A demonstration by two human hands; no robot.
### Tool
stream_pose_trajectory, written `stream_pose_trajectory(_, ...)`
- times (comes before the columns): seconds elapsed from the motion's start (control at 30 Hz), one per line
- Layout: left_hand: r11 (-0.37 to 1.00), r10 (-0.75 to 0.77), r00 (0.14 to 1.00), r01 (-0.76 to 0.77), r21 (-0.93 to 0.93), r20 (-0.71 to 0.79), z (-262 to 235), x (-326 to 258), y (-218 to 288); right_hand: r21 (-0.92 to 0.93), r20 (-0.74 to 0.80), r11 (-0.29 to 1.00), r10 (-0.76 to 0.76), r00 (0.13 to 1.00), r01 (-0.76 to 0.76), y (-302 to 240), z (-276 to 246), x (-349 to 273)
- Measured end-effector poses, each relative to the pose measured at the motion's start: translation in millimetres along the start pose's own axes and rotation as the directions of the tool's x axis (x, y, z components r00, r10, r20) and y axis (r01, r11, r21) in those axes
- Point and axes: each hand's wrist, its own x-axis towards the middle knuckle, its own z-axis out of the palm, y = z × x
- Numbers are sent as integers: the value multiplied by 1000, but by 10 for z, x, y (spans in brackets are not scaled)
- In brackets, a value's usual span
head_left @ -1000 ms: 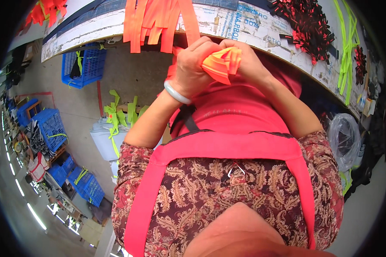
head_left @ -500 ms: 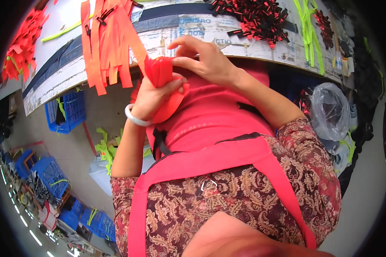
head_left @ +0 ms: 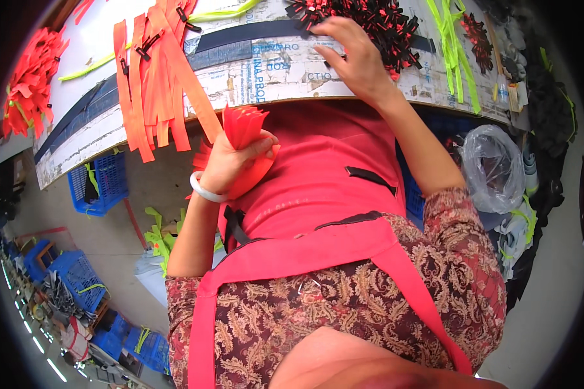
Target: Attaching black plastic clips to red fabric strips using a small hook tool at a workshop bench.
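Observation:
My left hand [head_left: 230, 161], with a white bangle at the wrist, grips a folded bundle of red-orange straps [head_left: 245, 126] just below the table edge, in front of my red apron. My right hand [head_left: 357, 59] reaches up onto the work table [head_left: 266, 61], its fingers spread on the pile of small black and red clips [head_left: 363, 16]. I cannot tell whether it has a clip in its fingers. A bunch of long orange straps [head_left: 156, 78] with black buckles hangs over the table edge to the left of my left hand.
A heap of red straps [head_left: 29, 78] lies at the table's far left, neon green straps [head_left: 457, 45] at its right. Blue crates [head_left: 97, 181] stand on the floor to the left. A clear plastic bag [head_left: 493, 168] sits under the table at right.
My right hand has left the strap bundle and reached up to the clip pile on the table. My left hand has kept the bundle and lowered it a little.

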Motion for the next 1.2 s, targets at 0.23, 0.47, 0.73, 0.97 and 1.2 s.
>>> stream_pose_trajectory(0.23, 1000, -19, 999, 19, 7, -48, 3, -56, -30, -278, 300, 961, 91, 950, -5, 315, 431, 556)
stream_pose_trajectory(0.47, 999, 21, 999, -22, -42, -32, -83, -51, -112, -296, 218, 939, -110, 970, 174, 259, 447, 488)
stream_pose_trajectory(0.73, 1000, -11, 999, 11, 8, -34, -73, -76, -135, -226, 202, 972, 109, 973, -62, 640, 703, 534)
stream_pose_trajectory(0.97, 987, 15, 999, -23, -159, -52, -73, -142, -145, 835, 494, -151, 628, 601, -529, 689, 307, 849)
stream_pose_trajectory(1.2, 995, 52, 988, -64, -78, -148, -57, -64, 90, 526, 738, -711, 109, 666, -466, 322, 284, 586)
